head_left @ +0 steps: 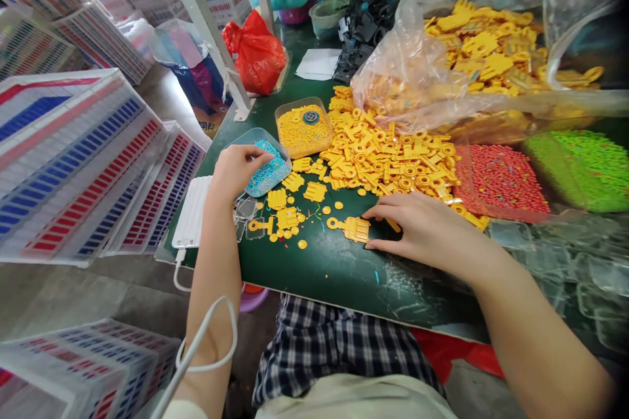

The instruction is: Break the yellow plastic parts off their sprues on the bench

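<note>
My left hand (238, 169) is over a clear tub (284, 177) of small blue beads (268, 167). Its fingertips are pinched together at the beads; whatever may be between them is too small to make out. On the green table my right hand (417, 222) grips the right end of a yellow hand-shaped plastic piece (357, 229), thumb on the near side and fingers on the far side. The piece lies flat, its ring end pointing left. Between my hands are several similar yellow pieces (287, 217) and small yellow discs (302, 244).
A tub of yellow beads (299, 127) adjoins a big heap of yellow parts (393, 157). Red beads (506, 177) and green beads (584, 167) lie to the right, near clear plastic cases (580, 268). A white power bank (192, 213) with a cable sits at the left edge.
</note>
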`<state>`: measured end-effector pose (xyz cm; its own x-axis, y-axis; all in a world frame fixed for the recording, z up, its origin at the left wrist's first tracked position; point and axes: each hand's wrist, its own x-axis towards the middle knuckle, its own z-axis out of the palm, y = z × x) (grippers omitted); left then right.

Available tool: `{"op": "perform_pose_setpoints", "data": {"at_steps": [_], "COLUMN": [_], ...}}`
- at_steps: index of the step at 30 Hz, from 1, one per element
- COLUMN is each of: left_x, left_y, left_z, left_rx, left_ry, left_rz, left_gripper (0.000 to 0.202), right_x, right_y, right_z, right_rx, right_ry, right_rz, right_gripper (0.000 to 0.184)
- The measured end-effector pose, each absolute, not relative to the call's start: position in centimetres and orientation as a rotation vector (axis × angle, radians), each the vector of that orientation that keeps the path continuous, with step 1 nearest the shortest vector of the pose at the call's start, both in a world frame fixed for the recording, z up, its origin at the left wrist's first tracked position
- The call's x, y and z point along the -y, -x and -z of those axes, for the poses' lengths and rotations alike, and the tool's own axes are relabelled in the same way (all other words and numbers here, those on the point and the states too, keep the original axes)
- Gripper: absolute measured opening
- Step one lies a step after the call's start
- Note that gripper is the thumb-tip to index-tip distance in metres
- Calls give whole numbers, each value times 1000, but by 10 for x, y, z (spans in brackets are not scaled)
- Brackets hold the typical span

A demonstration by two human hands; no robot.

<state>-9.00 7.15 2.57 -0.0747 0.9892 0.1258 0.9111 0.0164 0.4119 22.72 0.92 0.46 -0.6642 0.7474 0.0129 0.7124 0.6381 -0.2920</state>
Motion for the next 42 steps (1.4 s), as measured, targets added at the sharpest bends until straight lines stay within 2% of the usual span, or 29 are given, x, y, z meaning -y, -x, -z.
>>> {"op": "perform_pose_setpoints", "data": {"at_steps": [6, 9, 12, 14, 17, 22, 34, 42], "left_x": [-72, -67, -57, -50, -42, -38, -39, -42], "left_y": [92, 83, 56, 30, -5, -27, -27, -19], "left_z": [-28, -37, -42, -40, -28, -8, -3, -9], "left_rx": [-2106, -2002, -1707, -1450, -1146, -999, -1022, -996], "left_ry": [-1953, -2034, -2279, -2454, -2571, -2593, -2537, -2450], "left_rz": [-627, -855, -1041, -933, -574, -237, -170, -281], "left_gripper": [22, 18, 20, 22, 20, 21, 20, 26], "right_x": [-9, -10, -9, -9, -9, -5, -4, -4], "right_y": [-226, -226, -225, -224, -222, -219, -215, -215], "right_z": [-8, -7, -8, -10, -14, -18, -18, -20], "right_rx": [2719, 2710, 2713, 2711, 2712, 2757, 2765, 2768], "right_ry": [1246, 1252, 1283, 1314, 1358, 1359, 1352, 1390], "right_rz": [-410, -390, -420, -456, -446, -288, -311, -336], "right_gripper": [29, 26, 24, 24, 24, 22, 24, 28]}}
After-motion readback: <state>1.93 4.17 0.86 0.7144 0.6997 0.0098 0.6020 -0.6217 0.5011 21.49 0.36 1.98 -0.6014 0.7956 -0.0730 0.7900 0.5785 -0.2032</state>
